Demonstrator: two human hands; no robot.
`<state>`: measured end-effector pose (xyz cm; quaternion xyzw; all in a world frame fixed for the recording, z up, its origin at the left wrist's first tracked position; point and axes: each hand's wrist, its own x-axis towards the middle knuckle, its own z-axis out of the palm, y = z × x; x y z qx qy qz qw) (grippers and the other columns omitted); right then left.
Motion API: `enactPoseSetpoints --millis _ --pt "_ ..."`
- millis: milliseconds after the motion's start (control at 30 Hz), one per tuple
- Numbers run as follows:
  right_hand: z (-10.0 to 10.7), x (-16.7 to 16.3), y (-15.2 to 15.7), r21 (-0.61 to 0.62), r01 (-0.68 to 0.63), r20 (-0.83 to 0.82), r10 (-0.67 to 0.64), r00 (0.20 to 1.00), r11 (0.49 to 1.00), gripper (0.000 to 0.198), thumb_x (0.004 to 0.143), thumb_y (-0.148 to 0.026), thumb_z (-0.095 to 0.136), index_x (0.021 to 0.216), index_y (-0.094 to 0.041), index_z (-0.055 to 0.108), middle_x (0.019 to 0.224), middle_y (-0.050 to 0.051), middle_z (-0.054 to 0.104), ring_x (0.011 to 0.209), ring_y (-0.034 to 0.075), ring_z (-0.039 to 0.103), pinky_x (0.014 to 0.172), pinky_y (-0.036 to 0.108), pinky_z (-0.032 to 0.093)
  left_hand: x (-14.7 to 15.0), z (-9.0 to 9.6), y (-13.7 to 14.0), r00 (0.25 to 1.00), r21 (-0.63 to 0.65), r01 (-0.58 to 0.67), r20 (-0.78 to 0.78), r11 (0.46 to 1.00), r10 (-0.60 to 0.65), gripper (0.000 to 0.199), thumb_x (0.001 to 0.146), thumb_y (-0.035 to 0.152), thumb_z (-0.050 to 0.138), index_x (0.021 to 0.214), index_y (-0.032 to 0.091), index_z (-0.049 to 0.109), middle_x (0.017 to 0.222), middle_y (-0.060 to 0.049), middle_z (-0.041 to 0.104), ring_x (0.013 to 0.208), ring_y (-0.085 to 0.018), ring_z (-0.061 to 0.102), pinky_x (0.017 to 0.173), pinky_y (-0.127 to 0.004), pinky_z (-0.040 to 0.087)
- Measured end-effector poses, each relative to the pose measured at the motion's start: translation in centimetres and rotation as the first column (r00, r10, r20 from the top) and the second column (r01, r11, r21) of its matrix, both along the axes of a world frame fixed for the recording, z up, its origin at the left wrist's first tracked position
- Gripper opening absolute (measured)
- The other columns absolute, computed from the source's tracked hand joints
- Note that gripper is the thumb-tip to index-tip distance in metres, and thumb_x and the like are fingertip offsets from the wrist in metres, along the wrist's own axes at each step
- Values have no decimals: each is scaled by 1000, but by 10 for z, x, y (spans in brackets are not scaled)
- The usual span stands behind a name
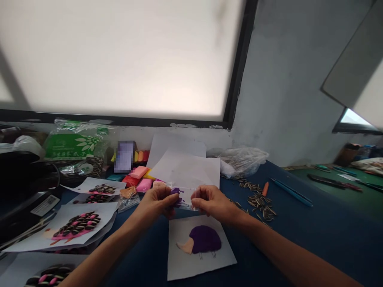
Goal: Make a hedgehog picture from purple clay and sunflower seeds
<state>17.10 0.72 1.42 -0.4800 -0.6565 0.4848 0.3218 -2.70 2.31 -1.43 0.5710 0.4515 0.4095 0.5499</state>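
Between my hands a clear plastic bag [187,196] with purple clay [177,195] in it is stretched out. My left hand [160,199] pinches its left end, beside the purple clay. At the right end my right hand [211,201] pinches the clear plastic. Just below lies a sheet of white paper [182,269] with a hedgehog picture [206,240]: its body is filled with purple clay, its face with peach clay, and its legs are only drawn lines. An opened bag of orange-tan clay [128,194] rests left of my left hand.
Finished seed-covered hedgehog pictures [77,226] lie at the left. Behind are colored clay packets [140,172], blank white sheets [191,165] and a green seed bag [77,139]. Loose sunflower seeds [263,203], an orange clay stick [265,189] and a blue pen [291,192] lie to the right.
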Motion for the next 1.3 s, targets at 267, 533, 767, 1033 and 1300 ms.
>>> enactPoseSetpoints --millis 267,533,767,1033,1300 --pt "-3 -5 -1 -27 18 23 -17 1000 999 6 78 -12 56 75 -17 58 67 -1 64 57 10 53 51 20 40 7 -12 0 996 39 -75 -45 996 77 49 63 64 70 74 18 54 66 0 61 57 -18 67 53 -29 55" --pt "-18 8 20 36 187 115 -190 975 982 19 91 -20 42 103 -15 55 79 6 70 59 13 60 49 21 38 -33 13 17 858 308 -236 -379 922 347 37 79 46 50 99 18 64 81 -7 68 70 -23 65 55 -29 46" --pt "-29 10 25 160 160 250 -197 948 974 35 88 -19 49 121 -10 56 81 6 69 71 18 65 63 27 45 -50 5 18 646 381 -1 -705 925 291 26 57 18 66 83 20 68 92 -13 72 102 -41 61 83 -43 42" --pt "-23 9 17 279 131 344 -226 911 951 55 86 -12 50 141 -9 48 116 15 65 89 21 64 83 33 48 -48 1 24 683 327 25 -695 945 223 51 65 22 61 116 16 60 95 -9 68 90 -30 65 79 -39 47" --pt "-25 4 13 345 62 289 -169 942 937 38 88 -7 49 122 -12 66 136 15 55 122 26 54 100 37 44 -26 15 12 891 154 105 -454 982 -24 46 69 54 56 93 16 65 77 -3 65 63 -18 63 57 -29 53"
